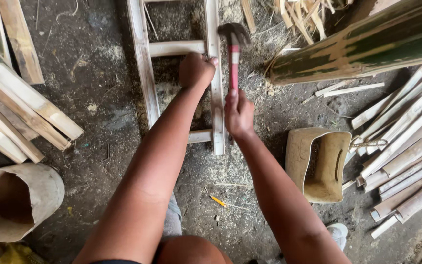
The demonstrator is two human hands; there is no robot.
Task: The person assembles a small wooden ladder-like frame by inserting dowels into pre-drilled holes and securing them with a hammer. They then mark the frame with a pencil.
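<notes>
While sawdust covers the dirt floor (98,112), right hand (238,113) grips hammer (234,54) — left hand (196,70) clasps frame (216,98).

The hammer (234,54) has a red handle crossed by a pale band, and a dark grey metal head. Just left of it, the ladder-like frame (214,88) is pale cream wood. Right of the hammer, the thick bamboo pole (362,46) is deep green mottled with tan patches where the skin is scraped. Below that pole, the split slats (406,142) are off-white to light beige, and the open container (318,166) is dull tan. Well left of the hammer, the stacked slats (20,112) are straw-coloured, some edged green. Below the hammer lies a small yellow object (218,201), perhaps a pencil, on grey-brown ground (98,98).
</notes>
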